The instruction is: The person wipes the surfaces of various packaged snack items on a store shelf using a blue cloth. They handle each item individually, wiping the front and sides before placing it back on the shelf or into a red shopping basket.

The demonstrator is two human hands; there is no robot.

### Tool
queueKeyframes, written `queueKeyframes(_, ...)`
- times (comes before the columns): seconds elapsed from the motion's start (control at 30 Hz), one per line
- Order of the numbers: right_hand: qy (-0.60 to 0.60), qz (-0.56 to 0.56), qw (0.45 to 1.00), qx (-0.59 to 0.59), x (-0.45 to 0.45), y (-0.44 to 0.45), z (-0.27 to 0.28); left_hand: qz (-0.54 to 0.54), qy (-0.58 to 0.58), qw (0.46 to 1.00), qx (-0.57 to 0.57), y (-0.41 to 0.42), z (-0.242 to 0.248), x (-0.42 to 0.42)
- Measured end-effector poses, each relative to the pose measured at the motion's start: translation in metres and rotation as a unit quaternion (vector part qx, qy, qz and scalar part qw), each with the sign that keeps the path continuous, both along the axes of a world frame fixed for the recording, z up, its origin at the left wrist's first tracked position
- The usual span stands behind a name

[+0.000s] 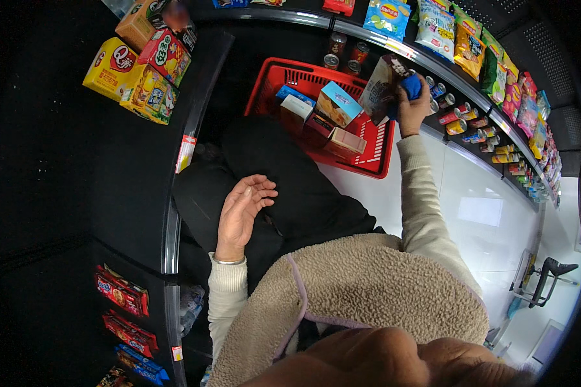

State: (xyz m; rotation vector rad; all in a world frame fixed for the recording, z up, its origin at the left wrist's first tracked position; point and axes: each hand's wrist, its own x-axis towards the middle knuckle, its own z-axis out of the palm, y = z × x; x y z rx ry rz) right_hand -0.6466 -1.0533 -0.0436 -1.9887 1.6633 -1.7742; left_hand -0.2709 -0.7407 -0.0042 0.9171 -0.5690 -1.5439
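Note:
My right hand [413, 113] grips a brown and grey snack package [378, 94] at the right end of a red plastic shopping basket [290, 63]. A bright blue piece [410, 87] shows at the fingers; whether it is part of that package I cannot tell. Inside the basket lie a light-blue and tan biscuit box [339, 104], a white-topped box [298, 107], a blue box [293, 93] and a pale-sided box [348, 141]. My left hand [244, 210] hovers near my dark-trousered legs, palm turned inward, fingers loosely bent and holding nothing.
On the black shelf at left stand several snack boxes [109, 67], with red biscuit packs [121, 290] lower down. A curved shelf at right carries chip bags [386, 19] above rows of drink cans [455, 126]. Pale floor tiles [457, 193] lie below it.

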Motion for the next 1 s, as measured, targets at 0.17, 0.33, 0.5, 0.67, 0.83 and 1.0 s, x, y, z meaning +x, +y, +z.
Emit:
queueKeyframes(0.17, 0.013, 0.032, 0.999, 0.037, -0.021, -0.012, -0.109, 0.009, -0.009, 1.0, -0.001, 0.003, -0.002, -0.002)
queueKeyframes(0.33, 0.055, 0.028, 0.968, 0.244, -0.063, -0.014, -0.198, -0.003, -0.014, 1.0, -0.019, 0.002, -0.009, -0.003)
queueKeyframes(0.5, 0.007, -0.028, 0.977, 0.211, -0.06, -0.03, -0.187, -0.007, -0.002, 1.0, -0.015, 0.002, -0.013, 0.0)
queueKeyframes(0.67, -0.095, 0.195, 0.963, 0.157, 0.036, 0.003, -0.069, 0.001, -0.002, 0.999, -0.044, 0.005, -0.018, -0.001)
queueKeyframes(0.83, -0.017, 0.347, 0.926, 0.15, 0.176, 0.093, 0.019, -0.009, 0.004, 0.998, -0.062, 0.003, -0.021, 0.0)
queueKeyframes(1.0, -0.049, 0.496, 0.856, 0.135, 0.281, 0.152, 0.062, -0.003, -0.036, 0.994, -0.103, 0.011, -0.002, 0.001)
